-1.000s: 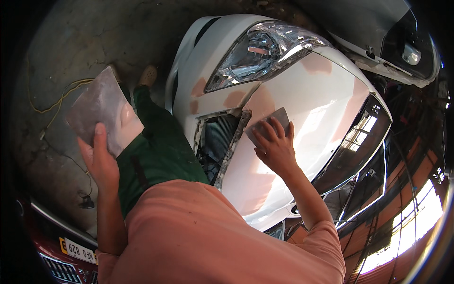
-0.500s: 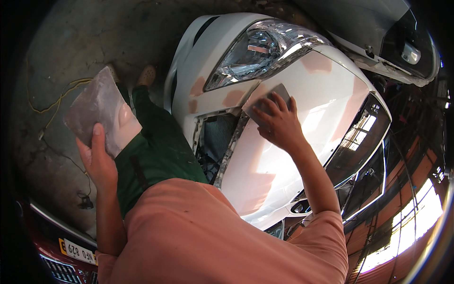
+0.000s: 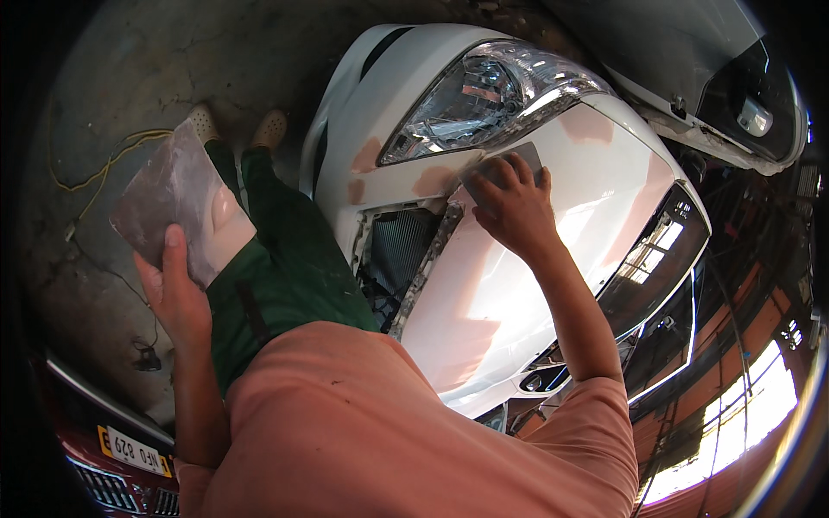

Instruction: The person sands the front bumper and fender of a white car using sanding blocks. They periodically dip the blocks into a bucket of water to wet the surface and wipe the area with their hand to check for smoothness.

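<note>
My left hand (image 3: 175,289) grips the lower edge of a flat mixing board (image 3: 151,203), thumb on top. The board is smeared grey, with a pale pink mound of body filler (image 3: 226,216) at its right side. My right hand (image 3: 522,211) presses a thin grey spreader (image 3: 531,155) flat against the white car's front, just below the headlight (image 3: 471,95). Its fingers lie over the spreader and hide part of it. Pinkish filler patches (image 3: 432,181) show on the bodywork around it, with a larger patch (image 3: 466,345) lower on the panel.
A dark opening with a radiator-like grille (image 3: 397,250) lies between me and the panel. A loose car door (image 3: 725,78) stands at the upper right. Yellow cable (image 3: 108,164) runs over the concrete floor at left. A dark red car (image 3: 95,475) is at the lower left.
My right hand and the spreader have slid a little up and right, toward the headlight. The left hand with the board has barely moved.
</note>
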Motion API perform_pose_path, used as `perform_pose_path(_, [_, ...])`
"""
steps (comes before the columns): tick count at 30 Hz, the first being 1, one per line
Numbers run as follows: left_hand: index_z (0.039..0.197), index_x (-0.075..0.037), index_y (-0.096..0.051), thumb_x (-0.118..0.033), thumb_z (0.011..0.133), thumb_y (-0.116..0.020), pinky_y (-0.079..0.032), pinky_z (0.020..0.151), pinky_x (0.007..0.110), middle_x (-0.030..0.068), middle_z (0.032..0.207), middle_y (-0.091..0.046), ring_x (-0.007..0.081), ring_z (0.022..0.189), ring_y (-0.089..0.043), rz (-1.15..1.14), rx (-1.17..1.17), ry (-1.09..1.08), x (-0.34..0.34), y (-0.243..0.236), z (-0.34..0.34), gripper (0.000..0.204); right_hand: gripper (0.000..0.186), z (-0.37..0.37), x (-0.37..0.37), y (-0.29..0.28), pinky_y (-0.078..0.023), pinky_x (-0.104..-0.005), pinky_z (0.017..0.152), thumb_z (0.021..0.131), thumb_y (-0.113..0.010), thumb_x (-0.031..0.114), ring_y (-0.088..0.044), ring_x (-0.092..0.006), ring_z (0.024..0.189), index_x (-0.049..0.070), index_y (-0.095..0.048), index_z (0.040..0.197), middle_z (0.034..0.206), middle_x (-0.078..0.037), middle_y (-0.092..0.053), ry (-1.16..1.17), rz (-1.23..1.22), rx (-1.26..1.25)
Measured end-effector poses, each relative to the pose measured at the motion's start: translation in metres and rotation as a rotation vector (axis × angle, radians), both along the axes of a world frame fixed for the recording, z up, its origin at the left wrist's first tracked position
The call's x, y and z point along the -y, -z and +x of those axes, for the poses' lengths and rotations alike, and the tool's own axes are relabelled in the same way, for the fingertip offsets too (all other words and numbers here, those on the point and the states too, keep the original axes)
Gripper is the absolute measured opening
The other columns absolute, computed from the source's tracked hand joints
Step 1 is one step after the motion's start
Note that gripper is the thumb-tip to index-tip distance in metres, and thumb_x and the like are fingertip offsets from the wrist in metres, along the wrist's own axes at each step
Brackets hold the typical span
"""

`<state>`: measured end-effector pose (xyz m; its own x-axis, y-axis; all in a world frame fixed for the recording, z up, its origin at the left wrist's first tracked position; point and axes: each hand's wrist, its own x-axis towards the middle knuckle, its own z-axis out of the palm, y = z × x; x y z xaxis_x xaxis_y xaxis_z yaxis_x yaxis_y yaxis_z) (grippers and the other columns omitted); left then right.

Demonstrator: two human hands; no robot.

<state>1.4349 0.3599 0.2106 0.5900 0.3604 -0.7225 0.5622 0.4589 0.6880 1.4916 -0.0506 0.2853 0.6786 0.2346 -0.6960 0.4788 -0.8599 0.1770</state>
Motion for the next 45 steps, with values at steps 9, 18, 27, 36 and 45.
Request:
perform_pose_path(9, [0.146,0.006,-0.032,-0.019,0.098,-0.06,-0.037,0.107,0.036,0.0188,0.14,-0.046,0.026,0.127,-0.047,0.013,-0.007,0.003,0.006,-0.003,0.006,0.061,0.047,-0.025,-0.009,-0.009,-0.031,-0.071,0.1,0.072,-0.075,0.027,-0.037,-0.0367,0.134,0.026,-0.065,0.117,0.135,-0.01,-0.048,0.027,0.019,-0.087])
perform_pose_path(18, [0.145,0.007,-0.032,-0.019,0.099,-0.06,-0.037,0.107,0.036,0.0197,0.14,-0.046,0.0267,0.126,-0.048,0.015,0.04,0.048,0.01,-0.007,0.01,0.06,0.046,-0.063,-0.006,-0.05,-0.032,-0.0705,0.099,0.068,-0.077,0.024,-0.037,-0.0365,0.133,0.024,-0.065,0.112,0.133,-0.008,-0.049,0.017,0.01,-0.147])
perform_pose_path(27, [0.142,0.003,-0.04,-0.017,0.1,-0.058,-0.04,0.105,0.034,0.0134,0.135,-0.052,0.0218,0.122,-0.052,-0.253,0.184,0.188,-0.002,-0.024,0.029,0.051,0.065,-0.05,-0.048,-0.136,-0.034,-0.0524,0.108,0.067,-0.078,0.027,-0.04,-0.0329,0.135,0.01,-0.055,0.126,0.139,-0.013,-0.047,0.706,0.378,0.037])
perform_pose_path(36, [0.136,-0.003,-0.046,-0.019,0.101,-0.057,-0.046,0.099,0.034,0.008,0.128,-0.057,0.0184,0.115,-0.057,-0.46,0.258,0.532,0.004,-0.111,0.08,0.04,0.081,-0.166,-0.091,-0.184,-0.023,-0.0829,0.1,0.087,-0.058,0.058,-0.027,-0.0442,0.143,0.017,-0.032,0.152,0.154,-0.015,-0.034,1.648,2.62,0.615])
perform_pose_path(45, [0.129,-0.005,-0.051,-0.018,0.1,-0.056,-0.048,0.095,0.032,0.0053,0.118,-0.06,0.015,0.107,-0.059,-0.829,0.04,0.701,0.09,-0.165,0.07,0.033,0.065,-0.116,-0.197,-0.172,-0.037,-0.046,0.109,0.082,-0.06,-0.011,-0.043,-0.039,0.134,0.01,-0.045,0.142,0.14,-0.022,-0.048,0.857,1.406,0.761])
